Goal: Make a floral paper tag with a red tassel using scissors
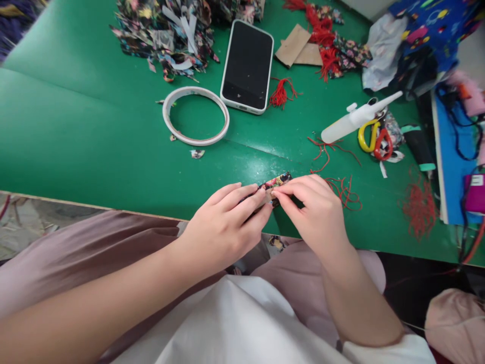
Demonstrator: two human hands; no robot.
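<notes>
One narrow, dark floral fabric strip is clamped by the fingers of the left hand and the right hand.

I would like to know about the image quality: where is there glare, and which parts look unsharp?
Head view: whitish glare on the green table, between the phone and the right hand; head view: the red thread tangle looks smeared; head view: the patterned strip is soft and partly hidden.

A craft workshop, probably (little room shows): green worktop, fabric scraps at eleven o'clock, red threads at three.
</notes>
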